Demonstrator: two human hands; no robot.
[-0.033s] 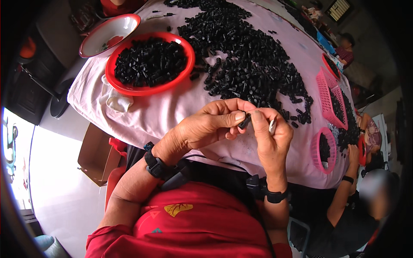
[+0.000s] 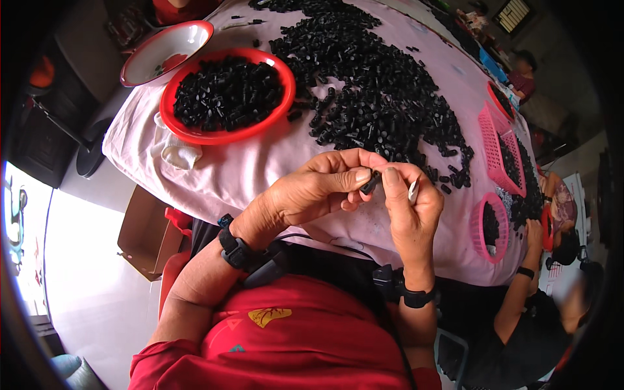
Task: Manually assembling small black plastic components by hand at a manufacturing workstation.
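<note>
Forearms converging over near edge of worktop (image 2: 224,185). Left hand (image 2: 318,185): grip pinching black cylinder (image 2: 369,185) above same edge; long axis oblique, one end facing near-left. Right hand (image 2: 414,211): fingers curled, grip closed round slim white item (image 2: 413,191).

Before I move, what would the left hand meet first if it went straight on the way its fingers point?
Most likely the right hand, just ahead to the right, beyond the small black piece that the left hand pinches. Whether the two hands already touch is hard to tell from this view.
</note>
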